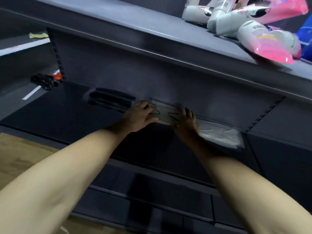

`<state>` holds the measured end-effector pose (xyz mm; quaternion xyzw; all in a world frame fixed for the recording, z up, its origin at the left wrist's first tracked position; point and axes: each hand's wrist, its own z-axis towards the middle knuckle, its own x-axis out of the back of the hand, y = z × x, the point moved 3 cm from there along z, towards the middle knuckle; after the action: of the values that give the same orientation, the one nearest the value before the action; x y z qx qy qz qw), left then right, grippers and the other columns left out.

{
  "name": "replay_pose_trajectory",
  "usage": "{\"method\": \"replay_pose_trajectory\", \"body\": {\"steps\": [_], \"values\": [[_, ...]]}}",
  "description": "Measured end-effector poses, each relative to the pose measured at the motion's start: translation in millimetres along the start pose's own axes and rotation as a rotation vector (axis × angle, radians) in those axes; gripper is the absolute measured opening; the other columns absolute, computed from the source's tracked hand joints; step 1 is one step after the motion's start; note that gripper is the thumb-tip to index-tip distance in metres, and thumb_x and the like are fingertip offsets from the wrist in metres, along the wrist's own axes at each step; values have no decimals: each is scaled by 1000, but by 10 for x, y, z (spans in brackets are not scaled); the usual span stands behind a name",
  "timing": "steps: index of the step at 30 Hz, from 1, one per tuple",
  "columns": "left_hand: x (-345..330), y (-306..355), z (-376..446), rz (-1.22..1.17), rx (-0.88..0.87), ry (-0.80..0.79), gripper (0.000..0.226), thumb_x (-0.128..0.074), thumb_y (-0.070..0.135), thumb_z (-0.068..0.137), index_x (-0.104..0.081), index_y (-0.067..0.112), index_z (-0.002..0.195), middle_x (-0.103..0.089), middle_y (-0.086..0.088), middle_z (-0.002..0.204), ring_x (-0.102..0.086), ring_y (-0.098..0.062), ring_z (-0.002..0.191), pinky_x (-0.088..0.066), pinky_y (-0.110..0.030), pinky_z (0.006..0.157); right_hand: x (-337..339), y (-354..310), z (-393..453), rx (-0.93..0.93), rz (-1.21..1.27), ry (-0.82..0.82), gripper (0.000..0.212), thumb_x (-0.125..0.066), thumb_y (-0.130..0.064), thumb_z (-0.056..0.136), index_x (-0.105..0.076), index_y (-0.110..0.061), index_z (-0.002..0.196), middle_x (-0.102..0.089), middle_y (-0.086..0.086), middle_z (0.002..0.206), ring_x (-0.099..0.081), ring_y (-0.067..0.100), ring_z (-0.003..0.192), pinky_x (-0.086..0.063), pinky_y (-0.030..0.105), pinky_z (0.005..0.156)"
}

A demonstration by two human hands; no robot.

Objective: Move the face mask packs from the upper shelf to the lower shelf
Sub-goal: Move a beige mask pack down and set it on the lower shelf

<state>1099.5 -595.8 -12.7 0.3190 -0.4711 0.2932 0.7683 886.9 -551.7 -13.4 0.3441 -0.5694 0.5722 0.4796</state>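
At frame centre, the left hand (142, 115) and right hand (185, 123) lay flat-fingered on a face mask pack (164, 114), gripping nothing; it looked light, floppy, slippery, best taken by its edges.

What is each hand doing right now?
Left hand: open, fingers resting on the mask pack.
Right hand: open, fingers spread, pressing on the same pack.
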Motion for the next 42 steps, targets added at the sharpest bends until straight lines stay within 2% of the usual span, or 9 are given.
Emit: {"method": "replay_pose_trajectory", "body": {"steps": [4,10,14,18,21,24,31,36,42], "values": [[-146,-127,100,32,40,-61,76,-33,67,89,-55,13,137,-47,-17,142,-42,-35,134,-42,-47,106,-64,-49,-45,-26,113,39,110,-85,-45,70,-21,-22,157,-17,9,162,-18,33,147,-35,49,113],[-192,-198,226,113,-4,-21,47,-65,42,89,-62,22,132,-47,-14,145,-36,-42,137,-30,-59,111,-152,-52,-13,77,266,155,81,-81,-48,73,-45,-29,142,-34,-3,152,-40,26,134,-45,44,106],[-239,-174,209,190,-3,-10,49,-48,40,98,-43,33,147,-34,-7,156,-23,-33,145,-13,-58,117,-181,28,59,33,240,146,85,-68,-50,83,-27,-25,153,-22,4,159,-32,30,142,-43,50,108],[-286,-75,103,285,-122,12,55,-39,52,97,-48,28,145,-44,-12,149,-36,-34,140,-23,-63,112,-172,-39,-88,163,-32,158,95,-61,-67,81,-27,-16,154,-14,12,164,-10,33,152,-18,47,120],[-292,-29,85,299,-151,57,51,-60,26,92,-51,27,142,-45,-14,147,-36,-36,139,-25,-63,112,-230,-104,-174,322,-157,222,66,-54,-52,91,-47,-13,144,-30,12,160,-21,34,149,-26,52,117],[-242,15,119,316,-69,-5,73,-50,5,86,-34,32,152,-27,-12,158,-21,-34,146,-14,-58,117,-200,-55,-74,179,-130,217,52,-52,-25,98,-42,-17,148,-31,10,159,-21,34,148,-31,54,115],[-388,23,95,307,-99,79,50,-60,29,92,-51,17,139,-51,-14,136,-45,-35,129,-32,-60,109,-178,-136,-162,407,-204,299,47,-66,-37,88,-59,-13,128,-51,12,142,-44,32,133,-44,49,104],[-210,90,160,322,1,178,39,-69,3,75,-60,10,113,-57,-13,129,-54,-35,118,-41,-49,102,-129,-56,7,78,-61,260,45,-69,-23,88,-57,-13,130,-45,8,146,-38,31,134,-40,48,105],[-246,136,140,271,23,152,50,-79,-2,59,-64,9,106,-61,-13,117,-59,-35,107,-47,-48,96,-187,-61,-102,73,-67,244,49,-69,-29,88,-58,-10,132,-50,9,142,-43,31,129,-41,45,103]]}}
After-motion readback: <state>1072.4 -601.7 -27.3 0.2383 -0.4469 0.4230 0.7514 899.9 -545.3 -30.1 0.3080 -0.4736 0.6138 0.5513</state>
